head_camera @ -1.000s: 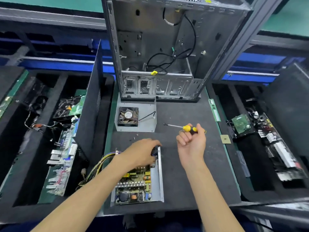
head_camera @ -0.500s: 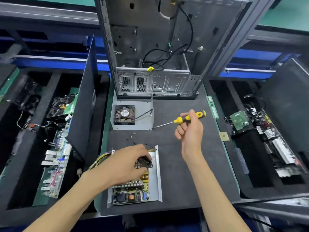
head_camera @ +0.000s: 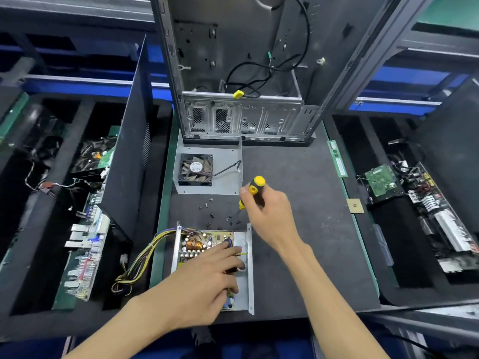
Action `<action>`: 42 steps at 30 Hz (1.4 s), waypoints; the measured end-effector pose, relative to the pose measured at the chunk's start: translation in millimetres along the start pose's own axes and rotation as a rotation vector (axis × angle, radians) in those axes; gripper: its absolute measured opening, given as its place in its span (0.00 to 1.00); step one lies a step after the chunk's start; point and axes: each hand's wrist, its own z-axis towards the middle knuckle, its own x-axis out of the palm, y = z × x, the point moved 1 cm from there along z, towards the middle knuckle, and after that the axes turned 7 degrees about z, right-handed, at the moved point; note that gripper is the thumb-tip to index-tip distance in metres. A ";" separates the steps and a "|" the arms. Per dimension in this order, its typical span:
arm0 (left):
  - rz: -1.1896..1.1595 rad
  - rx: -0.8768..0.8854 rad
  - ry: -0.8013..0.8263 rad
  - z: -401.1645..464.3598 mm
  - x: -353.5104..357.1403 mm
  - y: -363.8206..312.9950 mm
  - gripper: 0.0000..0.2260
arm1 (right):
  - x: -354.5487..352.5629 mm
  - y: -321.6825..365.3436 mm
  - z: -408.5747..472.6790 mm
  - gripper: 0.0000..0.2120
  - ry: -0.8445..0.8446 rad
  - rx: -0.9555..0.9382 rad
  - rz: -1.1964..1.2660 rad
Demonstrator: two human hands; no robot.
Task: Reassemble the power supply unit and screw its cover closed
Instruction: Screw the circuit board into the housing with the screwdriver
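The open power supply base [head_camera: 249, 270] lies at the mat's near edge, its circuit board [head_camera: 199, 244] exposed and yellow wires [head_camera: 140, 257] trailing left. My left hand [head_camera: 207, 278] rests on the board, its fingers pinning a small black part [head_camera: 232, 270] against the base. My right hand [head_camera: 267, 216] grips a yellow-and-black screwdriver [head_camera: 255, 186], handle up and tip down over several loose black screws [head_camera: 215, 216]. The grey cover [head_camera: 225, 154] with its fan [head_camera: 195, 170] lies behind them.
An empty computer case [head_camera: 241, 117] stands upright at the back of the mat. Its black side panel [head_camera: 129, 151] stands on edge at the left. Bins of circuit boards flank both sides [head_camera: 85, 244] [head_camera: 430, 211]. A memory stick [head_camera: 337, 159] and a small tan chip [head_camera: 355, 205] lie at the right.
My left hand moved from the base's far end down onto the board with the black part. My right hand swung the screwdriver from lying sideways to handle up, tip down near the screws.
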 end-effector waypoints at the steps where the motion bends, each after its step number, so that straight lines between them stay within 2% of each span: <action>1: 0.038 0.004 -0.016 -0.8 0.8 -0.4 0.14 | 1.3 -0.4 -2.4 0.24 0.003 -0.020 -0.029; 8: 0.115 0.015 -0.029 -3.3 8.4 -0.4 0.14 | 8.1 -1.9 -12.6 0.19 0.042 -0.054 -0.132; 16: 0.078 0.021 -0.074 -5.2 11.1 0.9 0.14 | 9.3 -1.6 -17.8 0.20 0.047 -0.080 -0.147; 18: 0.042 0.021 -0.070 -5.1 12.2 1.7 0.14 | 10.8 -1.0 -19.1 0.23 0.090 -0.079 -0.125; 21: -0.019 0.028 -0.063 -4.7 12.4 1.8 0.16 | 9.6 -0.5 -18.8 0.22 0.115 -0.107 -0.097; 23: -0.160 0.007 -0.090 -4.2 5.2 1.0 0.17 | 7.9 -0.5 -16.8 0.21 0.120 -0.132 -0.101; 25: -0.299 -0.124 -0.200 -4.3 -8.0 2.8 0.14 | 7.2 0.5 -15.3 0.23 0.130 -0.142 -0.106; 28: -0.315 -0.329 -0.619 0.0 -37.7 9.0 0.06 | 7.7 2.0 -14.2 0.22 0.159 -0.141 -0.107; 29: -0.295 -0.371 -0.676 4.8 -48.6 10.2 0.05 | 7.9 1.3 -14.1 0.20 0.161 -0.142 -0.098; 30: -0.257 -0.399 -0.658 12.3 -59.3 10.2 0.07 | 8.7 1.3 -14.2 0.17 0.162 -0.142 -0.103; 33: -0.070 -0.401 -0.428 38.3 -76.5 9.8 0.13 | 12.7 2.9 -14.4 0.05 0.193 -0.117 -0.146; 35: 0.010 -0.353 -0.350 48.7 -83.7 8.0 0.11 | 13.1 5.9 -15.1 0.07 0.200 -0.084 -0.150; 37: 0.004 -0.280 -0.270 53.4 -89.5 9.8 0.05 | 10.6 3.7 -16.5 0.05 0.213 -0.066 -0.072; 40: -0.048 -0.144 -0.159 52.2 -96.8 11.0 0.13 | 4.6 -2.1 -21.3 0.06 0.237 -0.035 0.099; 42: -0.072 -0.154 -0.178 50.5 -98.8 8.1 0.15 | 2.2 -5.4 -22.5 0.06 0.229 -0.013 0.133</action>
